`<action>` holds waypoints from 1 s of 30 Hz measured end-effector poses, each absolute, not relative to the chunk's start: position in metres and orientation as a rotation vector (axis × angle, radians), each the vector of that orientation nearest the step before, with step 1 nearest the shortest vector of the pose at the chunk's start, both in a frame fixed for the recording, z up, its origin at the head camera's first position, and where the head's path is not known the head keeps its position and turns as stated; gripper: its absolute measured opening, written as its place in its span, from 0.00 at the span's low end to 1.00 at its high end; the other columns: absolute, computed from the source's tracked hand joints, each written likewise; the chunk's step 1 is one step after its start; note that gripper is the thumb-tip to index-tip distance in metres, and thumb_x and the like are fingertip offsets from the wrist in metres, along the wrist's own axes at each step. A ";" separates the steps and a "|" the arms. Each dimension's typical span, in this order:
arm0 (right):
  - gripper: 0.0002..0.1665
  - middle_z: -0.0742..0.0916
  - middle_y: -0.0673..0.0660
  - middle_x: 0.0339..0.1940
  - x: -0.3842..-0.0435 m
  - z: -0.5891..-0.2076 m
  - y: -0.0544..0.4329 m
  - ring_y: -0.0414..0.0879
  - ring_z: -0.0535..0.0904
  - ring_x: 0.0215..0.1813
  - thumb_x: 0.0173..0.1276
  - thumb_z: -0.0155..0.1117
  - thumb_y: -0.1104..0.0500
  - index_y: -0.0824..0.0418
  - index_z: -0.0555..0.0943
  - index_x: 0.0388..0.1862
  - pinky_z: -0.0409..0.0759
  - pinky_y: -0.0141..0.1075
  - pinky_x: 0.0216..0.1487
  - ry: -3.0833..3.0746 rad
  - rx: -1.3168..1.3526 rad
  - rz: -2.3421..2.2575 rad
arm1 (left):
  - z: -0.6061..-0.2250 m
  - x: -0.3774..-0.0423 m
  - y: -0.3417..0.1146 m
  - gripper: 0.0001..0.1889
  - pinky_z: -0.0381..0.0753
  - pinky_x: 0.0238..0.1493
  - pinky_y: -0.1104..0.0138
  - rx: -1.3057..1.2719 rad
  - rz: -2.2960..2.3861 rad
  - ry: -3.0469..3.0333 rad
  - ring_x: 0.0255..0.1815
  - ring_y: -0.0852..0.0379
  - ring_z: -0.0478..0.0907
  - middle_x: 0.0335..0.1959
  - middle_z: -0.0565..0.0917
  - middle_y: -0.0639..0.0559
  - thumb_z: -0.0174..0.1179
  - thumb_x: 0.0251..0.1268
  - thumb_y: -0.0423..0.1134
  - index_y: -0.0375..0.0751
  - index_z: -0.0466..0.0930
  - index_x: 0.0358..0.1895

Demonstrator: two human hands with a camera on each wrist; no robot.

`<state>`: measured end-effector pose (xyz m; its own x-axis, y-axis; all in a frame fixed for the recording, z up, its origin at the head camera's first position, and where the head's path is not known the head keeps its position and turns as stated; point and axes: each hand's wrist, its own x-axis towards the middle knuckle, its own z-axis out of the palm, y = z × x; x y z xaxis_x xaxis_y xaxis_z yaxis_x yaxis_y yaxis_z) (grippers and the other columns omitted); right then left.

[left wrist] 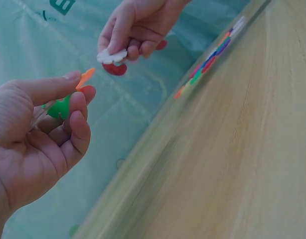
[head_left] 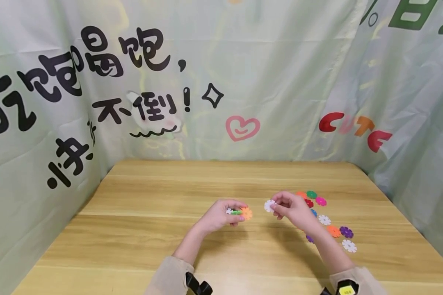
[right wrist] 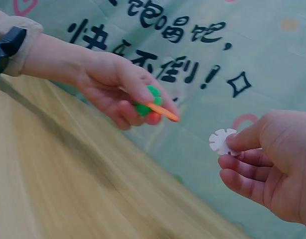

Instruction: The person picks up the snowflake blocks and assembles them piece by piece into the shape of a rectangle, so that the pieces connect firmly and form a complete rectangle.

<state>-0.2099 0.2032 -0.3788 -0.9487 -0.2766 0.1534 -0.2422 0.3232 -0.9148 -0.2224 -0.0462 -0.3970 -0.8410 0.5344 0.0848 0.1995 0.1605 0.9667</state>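
Observation:
My left hand [head_left: 218, 215] pinches a small joined group of plastic snowflake discs above the table. An orange disc [head_left: 247, 213] stands out at the fingertips, with a green disc [right wrist: 150, 99] joined to it edge-on. A bit of white piece [head_left: 229, 211] shows behind the green one in the head view; the fingers cover the rest. To its right, my right hand [head_left: 294, 209] holds a single white snowflake disc [right wrist: 223, 142] between thumb and fingers, its notched rim facing left. A gap separates the white disc from the orange one.
Loose snowflake discs lie flat on the wooden table [head_left: 151, 237] at the right, partly behind my right forearm. Among them are a green disc [head_left: 311, 194], a pink disc [head_left: 320, 201], a purple disc [head_left: 346, 232] and a white disc [head_left: 349, 246]. A printed curtain [head_left: 280, 82] surrounds the table.

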 end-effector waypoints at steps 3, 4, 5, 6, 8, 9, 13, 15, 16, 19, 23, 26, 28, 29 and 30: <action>0.09 0.80 0.62 0.27 -0.207 -0.380 0.195 0.53 0.77 0.27 0.63 0.61 0.68 0.72 0.74 0.40 0.82 0.42 0.31 2.500 -0.512 -1.730 | -0.386 -0.215 -0.047 0.17 0.79 0.37 0.45 0.700 1.747 2.146 0.24 0.56 0.77 0.33 0.81 0.50 0.61 0.57 0.26 0.29 0.77 0.51; 0.09 0.80 0.62 0.26 -0.206 -0.380 0.192 0.53 0.77 0.27 0.63 0.61 0.68 0.72 0.74 0.39 0.82 0.43 0.31 2.493 -0.515 -1.729 | -0.382 -0.212 -0.047 0.17 0.79 0.37 0.46 0.697 1.751 2.141 0.24 0.56 0.77 0.33 0.81 0.49 0.61 0.57 0.26 0.28 0.77 0.51; 0.09 0.80 0.61 0.26 -0.205 -0.382 0.190 0.52 0.77 0.27 0.63 0.61 0.68 0.71 0.74 0.39 0.82 0.43 0.31 2.492 -0.516 -1.727 | -0.378 -0.209 -0.047 0.16 0.80 0.37 0.47 0.698 1.755 2.140 0.24 0.57 0.77 0.34 0.82 0.48 0.60 0.57 0.25 0.27 0.77 0.51; 0.08 0.80 0.61 0.26 -0.204 -0.383 0.188 0.51 0.77 0.27 0.63 0.61 0.67 0.71 0.74 0.39 0.82 0.42 0.30 2.492 -0.519 -1.723 | -0.375 -0.208 -0.047 0.16 0.81 0.36 0.49 0.706 1.764 2.137 0.23 0.57 0.77 0.34 0.82 0.46 0.60 0.57 0.25 0.26 0.77 0.50; 0.08 0.80 0.60 0.26 -0.203 -0.385 0.185 0.51 0.77 0.27 0.63 0.61 0.67 0.71 0.75 0.39 0.82 0.41 0.29 2.495 -0.529 -1.715 | -0.372 -0.205 -0.047 0.16 0.82 0.34 0.55 0.699 1.766 2.137 0.23 0.57 0.77 0.35 0.82 0.45 0.60 0.57 0.25 0.26 0.77 0.50; 0.08 0.80 0.60 0.26 -0.203 -0.386 0.184 0.51 0.77 0.27 0.63 0.61 0.67 0.71 0.75 0.39 0.82 0.41 0.29 2.493 -0.532 -1.713 | -0.372 -0.205 -0.047 0.16 0.82 0.33 0.58 0.693 1.766 2.138 0.23 0.57 0.78 0.35 0.82 0.44 0.60 0.57 0.25 0.26 0.77 0.50; 0.08 0.80 0.59 0.26 -0.201 -0.390 0.181 0.52 0.78 0.27 0.63 0.61 0.67 0.71 0.75 0.38 0.82 0.41 0.29 2.505 -0.533 -1.705 | -0.380 -0.210 -0.046 0.16 0.82 0.32 0.59 0.678 1.784 2.117 0.23 0.53 0.79 0.34 0.83 0.43 0.61 0.56 0.25 0.26 0.77 0.50; 0.07 0.81 0.59 0.26 -0.200 -0.390 0.179 0.54 0.78 0.28 0.63 0.61 0.67 0.70 0.75 0.38 0.82 0.41 0.30 2.509 -0.525 -1.714 | -0.388 -0.214 -0.046 0.16 0.82 0.32 0.57 0.678 1.799 2.098 0.23 0.52 0.79 0.32 0.83 0.43 0.61 0.56 0.25 0.26 0.77 0.50; 0.07 0.81 0.59 0.26 -0.199 -0.390 0.179 0.55 0.78 0.28 0.63 0.61 0.67 0.70 0.75 0.39 0.82 0.42 0.30 2.512 -0.522 -1.718 | -0.392 -0.216 -0.045 0.16 0.82 0.32 0.57 0.678 1.806 2.090 0.22 0.52 0.79 0.32 0.83 0.43 0.61 0.56 0.25 0.26 0.77 0.50; 0.07 0.81 0.60 0.27 -0.197 -0.389 0.177 0.55 0.78 0.28 0.63 0.61 0.67 0.70 0.76 0.39 0.82 0.42 0.30 2.527 -0.524 -1.729 | -0.401 -0.222 -0.044 0.17 0.82 0.32 0.57 0.669 1.808 2.084 0.21 0.56 0.78 0.31 0.83 0.45 0.62 0.56 0.25 0.27 0.77 0.50; 0.07 0.82 0.59 0.26 -0.196 -0.388 0.175 0.54 0.78 0.27 0.63 0.61 0.66 0.69 0.76 0.38 0.82 0.42 0.28 2.548 -0.551 -1.730 | -0.405 -0.224 -0.044 0.17 0.82 0.32 0.58 0.665 1.809 2.086 0.21 0.59 0.77 0.31 0.83 0.45 0.63 0.56 0.27 0.29 0.78 0.51; 0.06 0.82 0.58 0.25 -0.196 -0.390 0.172 0.53 0.78 0.26 0.63 0.62 0.66 0.68 0.77 0.38 0.81 0.41 0.27 2.564 -0.579 -1.729 | -0.404 -0.224 -0.044 0.17 0.82 0.32 0.55 0.669 1.820 2.069 0.21 0.59 0.77 0.32 0.84 0.45 0.62 0.56 0.27 0.28 0.78 0.51; 0.05 0.82 0.58 0.25 -0.196 -0.392 0.171 0.52 0.78 0.26 0.63 0.62 0.66 0.67 0.78 0.37 0.81 0.41 0.27 2.580 -0.592 -1.728 | -0.403 -0.224 -0.043 0.17 0.82 0.33 0.53 0.676 1.824 2.059 0.20 0.59 0.77 0.31 0.83 0.44 0.62 0.57 0.27 0.28 0.77 0.51; 0.05 0.81 0.57 0.24 -0.196 -0.392 0.170 0.51 0.78 0.25 0.63 0.62 0.66 0.67 0.78 0.37 0.81 0.41 0.27 2.587 -0.596 -1.731 | -0.403 -0.224 -0.043 0.17 0.82 0.33 0.53 0.678 1.825 2.055 0.20 0.59 0.77 0.31 0.83 0.45 0.62 0.57 0.27 0.27 0.77 0.51; 0.04 0.81 0.57 0.24 -0.197 -0.393 0.169 0.50 0.78 0.25 0.63 0.62 0.67 0.67 0.78 0.37 0.81 0.41 0.27 2.596 -0.597 -1.736 | -0.402 -0.224 -0.043 0.17 0.82 0.33 0.54 0.678 1.826 2.051 0.20 0.59 0.77 0.31 0.83 0.45 0.62 0.57 0.27 0.27 0.77 0.51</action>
